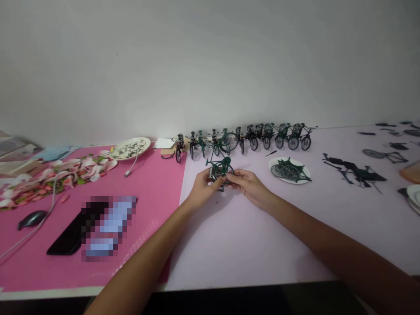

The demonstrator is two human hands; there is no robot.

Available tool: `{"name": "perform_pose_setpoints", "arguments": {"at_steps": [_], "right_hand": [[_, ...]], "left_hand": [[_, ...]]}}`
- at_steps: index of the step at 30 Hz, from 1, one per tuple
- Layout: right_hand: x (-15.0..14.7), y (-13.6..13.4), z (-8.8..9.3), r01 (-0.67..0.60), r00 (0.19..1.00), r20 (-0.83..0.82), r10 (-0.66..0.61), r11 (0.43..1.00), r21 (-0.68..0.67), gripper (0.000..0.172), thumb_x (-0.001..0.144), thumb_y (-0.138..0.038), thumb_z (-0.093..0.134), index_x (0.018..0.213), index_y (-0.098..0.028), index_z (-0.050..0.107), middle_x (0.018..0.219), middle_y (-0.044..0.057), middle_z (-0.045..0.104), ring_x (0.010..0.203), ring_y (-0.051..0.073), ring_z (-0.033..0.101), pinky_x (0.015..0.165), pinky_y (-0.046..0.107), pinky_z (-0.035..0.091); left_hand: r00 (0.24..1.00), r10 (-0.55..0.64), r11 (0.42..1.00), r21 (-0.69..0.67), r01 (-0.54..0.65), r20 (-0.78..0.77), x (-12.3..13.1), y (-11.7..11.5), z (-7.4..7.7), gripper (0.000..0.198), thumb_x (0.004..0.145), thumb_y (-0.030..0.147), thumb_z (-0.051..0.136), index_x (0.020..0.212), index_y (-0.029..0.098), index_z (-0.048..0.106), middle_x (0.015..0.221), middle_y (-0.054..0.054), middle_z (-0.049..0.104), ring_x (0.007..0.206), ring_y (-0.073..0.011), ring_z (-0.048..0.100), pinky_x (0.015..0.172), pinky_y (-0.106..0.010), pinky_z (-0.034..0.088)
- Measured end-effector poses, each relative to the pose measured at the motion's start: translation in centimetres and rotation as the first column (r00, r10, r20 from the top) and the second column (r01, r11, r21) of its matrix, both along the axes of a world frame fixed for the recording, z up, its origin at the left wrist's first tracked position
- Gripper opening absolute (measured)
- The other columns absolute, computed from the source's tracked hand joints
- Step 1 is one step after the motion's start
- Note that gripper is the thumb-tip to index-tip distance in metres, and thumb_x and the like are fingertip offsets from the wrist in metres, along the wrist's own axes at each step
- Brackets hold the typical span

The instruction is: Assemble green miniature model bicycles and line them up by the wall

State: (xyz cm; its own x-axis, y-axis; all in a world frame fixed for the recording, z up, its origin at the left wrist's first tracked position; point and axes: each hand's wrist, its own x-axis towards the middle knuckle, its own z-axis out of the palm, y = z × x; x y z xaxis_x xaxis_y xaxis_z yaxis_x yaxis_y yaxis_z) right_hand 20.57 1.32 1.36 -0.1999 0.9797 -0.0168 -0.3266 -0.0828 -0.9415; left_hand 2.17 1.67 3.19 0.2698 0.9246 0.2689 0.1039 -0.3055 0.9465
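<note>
Between my two hands is a small dark green model bicycle (224,164), held up over the pale table covering. My left hand (206,186) pinches its left, lower part with thumb and fingers. My right hand (246,183) has its fingertips closed on the right side, near the frame and a wheel. The hands partly hide the lower part of the bicycle. Behind it stands a row of finished-looking model bicycles (267,136) along the wall. A white plate (305,180) with green frames and wheels lies to the right of my right hand.
Loose black bicycle parts (356,170) and a wheel piece (374,153) lie on the right. On the pink cover (147,245) at left are a phone (72,227), a mouse (32,219), a cable (52,197), artificial petals (95,170) and a plate of small parts (129,149).
</note>
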Motion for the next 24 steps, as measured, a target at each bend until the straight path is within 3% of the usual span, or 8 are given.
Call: {"name": "perform_pose_setpoints", "arguments": {"at_steps": [3, 5, 9, 12, 17, 20, 24], "right_hand": [[-0.1, 0.1, -0.1, 0.038, 0.995, 0.087, -0.043, 0.998, 0.049, 0.041, 0.068, -0.050, 0.093, 0.086, -0.019, 0.073, 0.085, 0.003, 0.073, 0.070, 0.013, 0.066, 0.061, 0.024, 0.054], [-0.1, 0.0, 0.0, 0.135, 0.973, 0.170, -0.154, 0.984, 0.119, 0.044, 0.069, -0.053, 0.091, 0.090, -0.020, 0.070, 0.078, 0.000, 0.068, 0.062, 0.012, 0.059, 0.052, 0.023, 0.047], [-0.1, -0.7, 0.6, 0.299, 0.868, 0.247, -0.431, 0.851, 0.433, 0.034, 0.083, -0.052, 0.080, 0.092, -0.024, 0.064, 0.078, -0.001, 0.061, 0.068, 0.014, 0.057, 0.059, 0.025, 0.047], [-0.2, -1.7, 1.2, 0.210, 0.818, 0.323, -0.476, 0.770, 0.602, 0.025, 0.090, -0.047, 0.074, 0.102, -0.025, 0.068, 0.085, 0.002, 0.066, 0.071, 0.016, 0.057, 0.057, 0.027, 0.045], [-0.5, -2.3, 1.3, 0.088, 0.782, 0.384, -0.491, 0.697, 0.712, 0.019, 0.091, -0.040, 0.072, 0.106, -0.029, 0.076, 0.099, 0.006, 0.074, 0.079, 0.020, 0.066, 0.056, 0.030, 0.049], [-0.4, -2.1, 1.4, 0.088, 0.747, 0.396, -0.533, 0.671, 0.736, 0.012, 0.092, -0.038, 0.071, 0.096, -0.028, 0.078, 0.096, 0.007, 0.075, 0.082, 0.022, 0.067, 0.058, 0.031, 0.051], [-0.2, -1.8, 1.6, 0.093, 0.736, 0.410, -0.539, 0.680, 0.727, 0.011, 0.089, -0.037, 0.073, 0.088, -0.027, 0.077, 0.092, 0.007, 0.074, 0.082, 0.023, 0.067, 0.055, 0.031, 0.051]], "left_hand": [[1.000, 0.007, 1.000, -0.001, -0.007, -0.007, 0.0, 0.1, -0.1, 0.032, 0.085, 0.041, 0.071, 0.104, 0.015, 0.072, 0.101, -0.008, 0.077, 0.091, -0.0216, 0.069, 0.081, -0.031, 0.055], [1.000, 0.015, 1.000, -0.012, -0.015, 0.004, 0.0, 0.2, -0.2, 0.032, 0.085, 0.040, 0.071, 0.104, 0.015, 0.072, 0.101, -0.009, 0.077, 0.090, -0.0216, 0.069, 0.079, -0.031, 0.055], [0.999, 0.051, 0.998, -0.022, -0.051, 0.005, 0.0, 0.5, -0.5, 0.032, 0.083, 0.041, 0.073, 0.101, 0.014, 0.072, 0.103, -0.009, 0.076, 0.093, -0.0223, 0.069, 0.079, -0.031, 0.056], [0.999, 0.047, 0.998, -0.036, -0.047, 0.009, 0.0, 0.6, -0.8, 0.033, 0.083, 0.042, 0.073, 0.101, 0.014, 0.072, 0.099, -0.008, 0.076, 0.088, -0.0215, 0.069, 0.076, -0.030, 0.055], [0.998, 0.055, 0.996, -0.076, -0.051, 0.044, 0.2, 0.5, -1.1, 0.031, 0.080, 0.041, 0.076, 0.092, 0.013, 0.070, 0.087, -0.008, 0.075, 0.079, -0.0193, 0.069, 0.071, -0.030, 0.055], [0.996, 0.012, 0.994, -0.110, -0.002, 0.089, 0.5, 0.3, -1.4, 0.032, 0.081, 0.042, 0.078, 0.093, 0.013, 0.069, 0.092, -0.010, 0.077, 0.083, -0.0204, 0.072, 0.074, -0.031, 0.056], [0.998, 0.011, 0.993, -0.116, -0.004, 0.060, 0.8, 0.2, -1.8, 0.032, 0.080, 0.041, 0.079, 0.093, 0.013, 0.070, 0.089, -0.010, 0.077, 0.079, -0.0203, 0.072, 0.071, -0.030, 0.056]]}}
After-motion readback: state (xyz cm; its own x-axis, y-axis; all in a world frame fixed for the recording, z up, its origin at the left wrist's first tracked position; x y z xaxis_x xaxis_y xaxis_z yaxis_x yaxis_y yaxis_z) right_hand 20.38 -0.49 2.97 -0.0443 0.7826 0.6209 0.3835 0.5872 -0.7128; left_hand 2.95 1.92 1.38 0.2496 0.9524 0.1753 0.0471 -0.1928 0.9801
